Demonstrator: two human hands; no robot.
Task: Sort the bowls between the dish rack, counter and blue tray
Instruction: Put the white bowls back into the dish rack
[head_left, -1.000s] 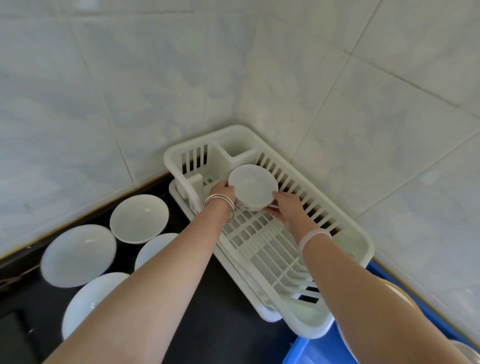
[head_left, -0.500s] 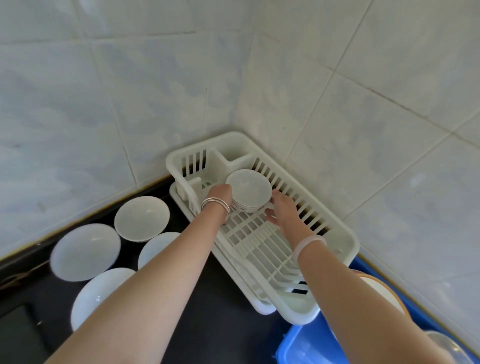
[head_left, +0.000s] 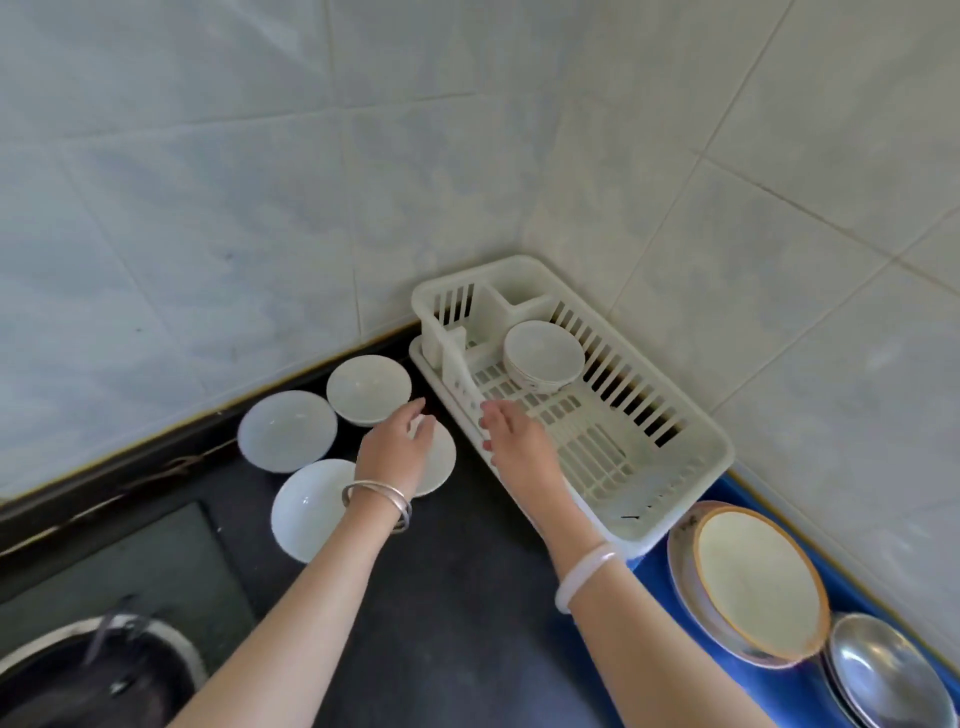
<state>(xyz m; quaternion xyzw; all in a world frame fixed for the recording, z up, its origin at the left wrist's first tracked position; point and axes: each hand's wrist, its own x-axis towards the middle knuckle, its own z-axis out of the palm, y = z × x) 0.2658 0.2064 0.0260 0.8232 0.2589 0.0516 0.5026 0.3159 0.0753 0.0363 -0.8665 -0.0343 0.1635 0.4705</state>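
Dark counter (head_left: 457, 597), tiled corner. One bowl (head_left: 543, 353) at far end of dish rack (head_left: 701, 457); four bowls (head_left: 369, 387) left of it. My left hand (head_left: 397, 447) over one, my right hand (head_left: 514, 441) at rack rim; fingers loosely apart, empty.

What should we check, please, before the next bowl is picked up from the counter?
1. Stack of small white ceramic bowls seated in the white plastic dish rack: ok, upright, no hand on it.
2. Left hand free: ok, open, holds nothing.
3. Right hand free: ok, open above the rack's near wall.
4. Left hand over a target: ok, above the nearest white bowl on the dark counter.
5. Left fingers touching that bowl: cannot tell.
6. Room on the blue plastic tray: cannot tell, a large plate covers much of it.
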